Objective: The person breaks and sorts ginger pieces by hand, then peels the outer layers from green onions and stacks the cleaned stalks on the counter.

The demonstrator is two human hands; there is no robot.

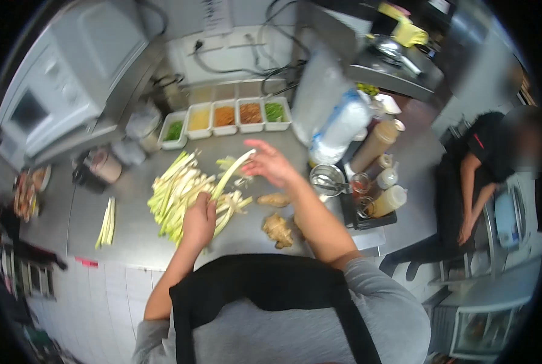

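My left hand is closed round a pale green-and-white scallion stalk, which slants up to the right. At its white end is my right hand, fingers stretched out and apart; I cannot tell whether they touch the stalk. Under and beside my left hand lies a loose pile of scallions on the steel counter. Some pale trimmings lie behind the held stalk. A few separate scallions rest farther left. Below my right forearm are a knobbly ginger root and a longer ginger piece.
White tubs of chopped toppings line the counter's back. On the right, a black tray holds sauce bottles, beside a metal pot. A microwave stands at upper left. A person in dark clothes is at the right.
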